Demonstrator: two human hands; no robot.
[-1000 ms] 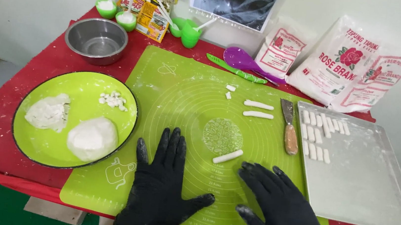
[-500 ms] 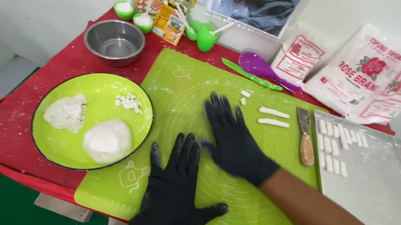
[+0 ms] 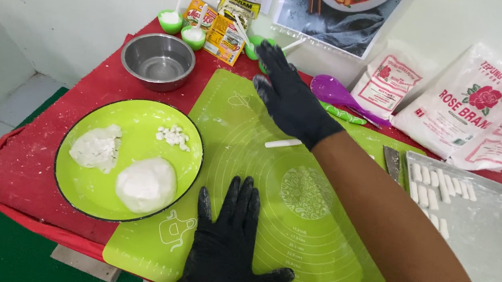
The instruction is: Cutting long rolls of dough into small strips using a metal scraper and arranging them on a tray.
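Both hands wear black gloves. My left hand (image 3: pixel 229 244) lies flat, fingers spread, on the near edge of the green silicone mat (image 3: pixel 233 133). My right hand (image 3: pixel 290 95) is stretched across the mat toward its far edge, fingers apart, holding nothing, with the fingertips near a green measuring spoon (image 3: pixel 253 47) and the sachets (image 3: pixel 225 29). A white dough stick (image 3: pixel 283 143) lies on the mat just under that wrist. The green plate (image 3: pixel 96 193) at left holds a dough ball (image 3: pixel 146 183), a flour heap (image 3: pixel 96 147) and small dough bits (image 3: pixel 174 136).
A steel bowl (image 3: pixel 157 60) stands at the back left, two small green cups (image 3: pixel 182 27) behind it. A purple spoon (image 3: pixel 337 94) and flour bags (image 3: pixel 472 108) lie at the back right. A metal tray (image 3: pixel 488 247) with several dough sticks (image 3: pixel 439 182) is at right, a scraper (image 3: pixel 393 163) beside it.
My right hand has moved from the near middle of the mat forward and left to the far edge by the sachets. My left hand has stayed flat on the mat.
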